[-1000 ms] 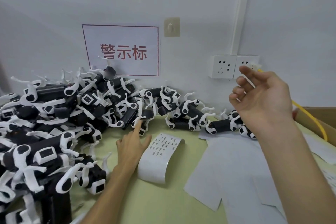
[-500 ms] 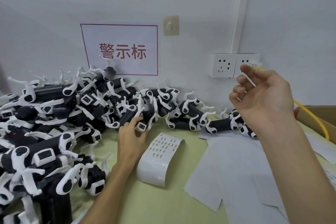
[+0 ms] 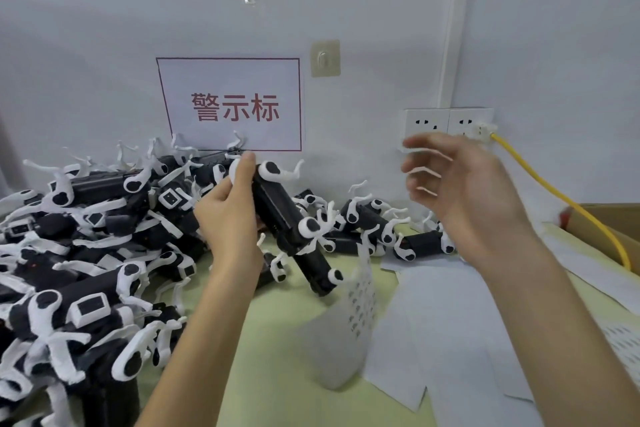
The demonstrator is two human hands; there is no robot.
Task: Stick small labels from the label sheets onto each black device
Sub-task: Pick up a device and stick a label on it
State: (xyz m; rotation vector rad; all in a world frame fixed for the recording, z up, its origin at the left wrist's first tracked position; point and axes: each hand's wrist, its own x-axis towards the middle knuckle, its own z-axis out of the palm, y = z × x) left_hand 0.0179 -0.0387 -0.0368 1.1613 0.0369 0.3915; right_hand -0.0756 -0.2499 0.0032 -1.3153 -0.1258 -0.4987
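Head view, change: a second ago my left hand was down on the table at the pile's edge; now it has a device lifted clear. My right hand stays raised by the socket.
Meaning: I judge the pick is done and the sticking comes next; the device still has to be turned to the right hand.
Table: pale green top, back edge against the wall.
Pile: black devices with white clips, heaped over the left side and thinning to a row along the back edge. I cannot tell which already carry labels.
Flat sheets: white, overlapping, on the right half.
Curled sheet: near the middle, rows of small dark labels on it, blurred.
Device: long black body tilted down to the right, a white clip at the top end and others lower; its lower end hangs above the table, between pile and curled sheet.
Left hand: fingers and thumb wrapped round the device's upper end.
Right hand: fingers loosely curved and spread, motion-blurred. White slivers show at the fingertips, perhaps labels; I cannot tell whether anything is pinched.
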